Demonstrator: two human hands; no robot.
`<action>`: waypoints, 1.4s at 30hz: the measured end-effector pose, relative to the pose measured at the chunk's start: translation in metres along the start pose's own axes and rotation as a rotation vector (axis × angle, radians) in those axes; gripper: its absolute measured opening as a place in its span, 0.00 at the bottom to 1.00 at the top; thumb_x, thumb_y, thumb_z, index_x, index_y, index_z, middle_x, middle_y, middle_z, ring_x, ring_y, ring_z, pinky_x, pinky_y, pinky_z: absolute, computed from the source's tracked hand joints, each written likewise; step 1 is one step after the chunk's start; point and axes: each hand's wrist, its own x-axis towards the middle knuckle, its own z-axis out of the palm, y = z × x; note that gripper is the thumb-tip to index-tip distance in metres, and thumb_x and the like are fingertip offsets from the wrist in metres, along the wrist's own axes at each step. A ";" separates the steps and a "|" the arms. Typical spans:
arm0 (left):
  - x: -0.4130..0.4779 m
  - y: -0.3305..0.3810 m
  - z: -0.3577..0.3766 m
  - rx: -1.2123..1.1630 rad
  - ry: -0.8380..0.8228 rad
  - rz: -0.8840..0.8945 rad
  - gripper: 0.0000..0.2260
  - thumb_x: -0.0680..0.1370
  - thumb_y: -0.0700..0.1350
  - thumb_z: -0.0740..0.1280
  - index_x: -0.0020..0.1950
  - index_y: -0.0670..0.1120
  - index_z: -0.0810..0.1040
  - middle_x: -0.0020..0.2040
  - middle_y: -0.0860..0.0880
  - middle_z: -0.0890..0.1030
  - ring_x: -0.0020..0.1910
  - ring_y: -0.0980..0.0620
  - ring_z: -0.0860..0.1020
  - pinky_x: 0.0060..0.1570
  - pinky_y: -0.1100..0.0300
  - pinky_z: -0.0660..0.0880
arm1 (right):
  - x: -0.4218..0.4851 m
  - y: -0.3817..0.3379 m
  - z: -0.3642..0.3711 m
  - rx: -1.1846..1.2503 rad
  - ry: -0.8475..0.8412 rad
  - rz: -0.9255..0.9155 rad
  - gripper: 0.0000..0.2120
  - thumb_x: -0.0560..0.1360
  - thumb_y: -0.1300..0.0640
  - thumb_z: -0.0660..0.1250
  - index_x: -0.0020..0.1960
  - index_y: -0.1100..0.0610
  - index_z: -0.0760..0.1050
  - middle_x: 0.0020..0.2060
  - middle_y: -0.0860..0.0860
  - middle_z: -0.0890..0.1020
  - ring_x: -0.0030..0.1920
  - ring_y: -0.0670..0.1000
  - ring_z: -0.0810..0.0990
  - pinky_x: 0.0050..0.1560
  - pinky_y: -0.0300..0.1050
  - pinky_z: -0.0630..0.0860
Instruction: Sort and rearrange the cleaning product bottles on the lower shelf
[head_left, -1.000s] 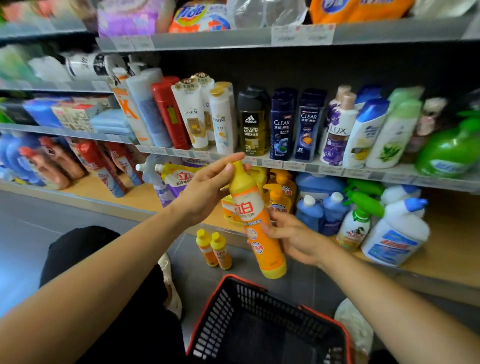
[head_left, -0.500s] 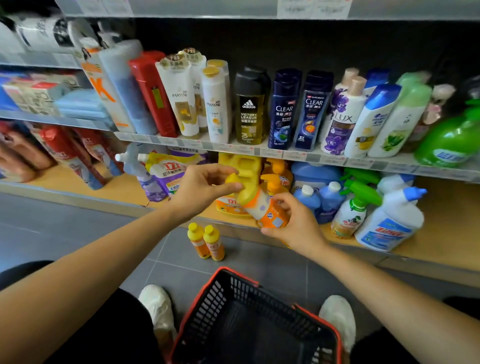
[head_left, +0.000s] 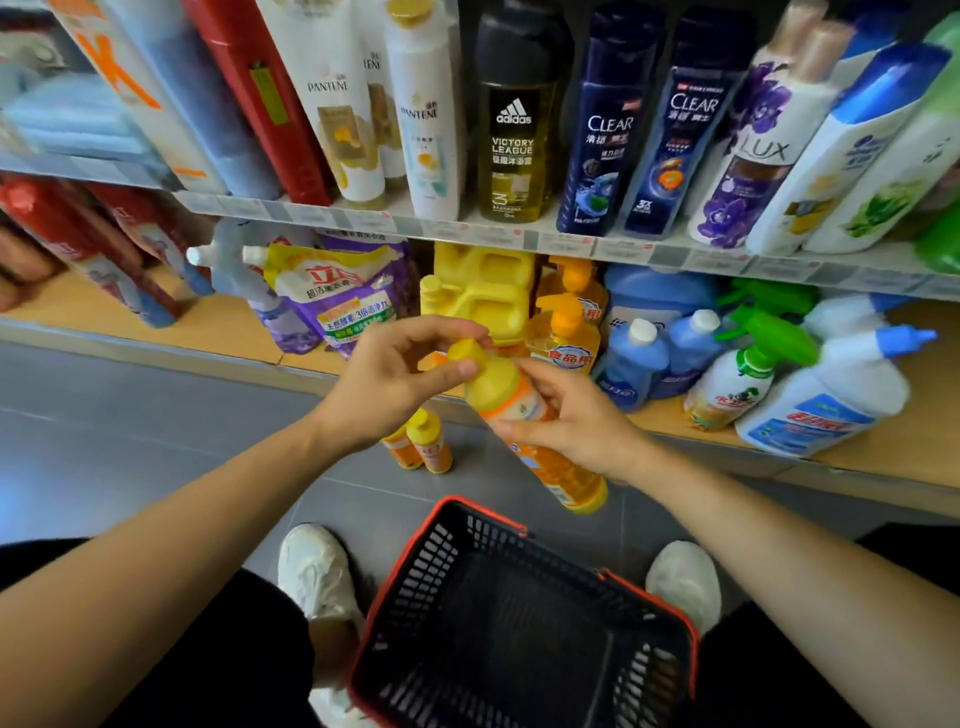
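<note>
And the orange bottle (head_left: 566, 467) had swung out since half a second earlier: more of its body showed below the right hand (head_left: 576, 421), and the view had dipped closer to the shelves. It hung tilted in the air in front of the lower shelf (head_left: 883, 447), cap up and to the left, base down over the far rim of the basket (head_left: 467, 506). The left hand (head_left: 395, 384) pinched the yellow cap between thumb and fingers, while the right hand was wrapped round the bottle's upper body. This looked like a cap check before shelving. The next move would need a free spot near the front edge of the lower shelf, probably by the yellow jug (head_left: 483, 296) and the orange pump bottle (head_left: 563, 332), and an upright set-down without knocking them. Two small orange bottles (head_left: 426, 441) waited on the floor just below that edge, one half behind the left wrist. Whether the cap was turning could not be told. The right hand covered much of the label, the shelf's back sat in shadow, and the red packs at the left end were blurred.
</note>
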 end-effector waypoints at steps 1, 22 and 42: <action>0.000 -0.003 -0.003 0.016 -0.010 -0.018 0.16 0.75 0.42 0.73 0.61 0.41 0.81 0.55 0.43 0.85 0.57 0.39 0.82 0.58 0.43 0.80 | 0.003 0.002 0.002 0.001 0.027 0.003 0.31 0.70 0.64 0.77 0.71 0.56 0.72 0.63 0.51 0.81 0.63 0.50 0.80 0.64 0.49 0.76; -0.021 -0.036 -0.006 0.215 -0.040 -0.035 0.15 0.70 0.38 0.79 0.53 0.38 0.81 0.43 0.41 0.84 0.41 0.44 0.83 0.44 0.43 0.82 | 0.008 0.037 0.016 -0.399 0.138 -0.095 0.38 0.61 0.54 0.84 0.69 0.47 0.76 0.59 0.45 0.80 0.61 0.44 0.77 0.62 0.39 0.72; -0.025 -0.033 0.011 0.161 -0.050 -0.160 0.13 0.80 0.50 0.67 0.62 0.47 0.82 0.42 0.44 0.85 0.40 0.54 0.83 0.43 0.59 0.79 | 0.003 0.026 0.009 -0.211 -0.057 -0.002 0.33 0.66 0.55 0.81 0.66 0.35 0.73 0.63 0.38 0.80 0.65 0.40 0.77 0.67 0.46 0.74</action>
